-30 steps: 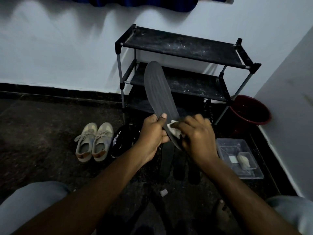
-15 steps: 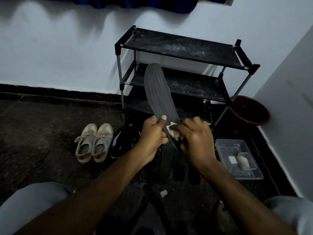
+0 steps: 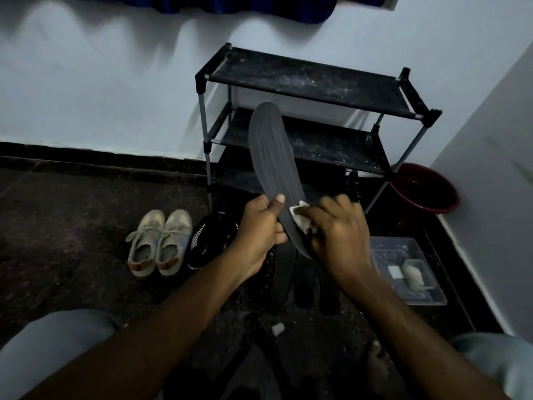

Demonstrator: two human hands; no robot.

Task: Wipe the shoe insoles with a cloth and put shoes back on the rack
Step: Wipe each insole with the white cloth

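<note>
My left hand grips the heel end of a dark grey insole, which stands nearly upright in front of the black shoe rack. My right hand holds a small white cloth pressed against the insole's lower part. Three more dark insoles lie side by side on the floor below my hands. A pair of beige sneakers and a black shoe sit on the floor left of the rack.
A dark red basin stands in the right corner by the wall. A clear plastic tray with small white items lies on the floor at right. A small white cap lies near my knees. The rack shelves are dusty.
My right hand with the cloth has slid slightly along the insole's lower part. The insole stays upright in my left hand.
</note>
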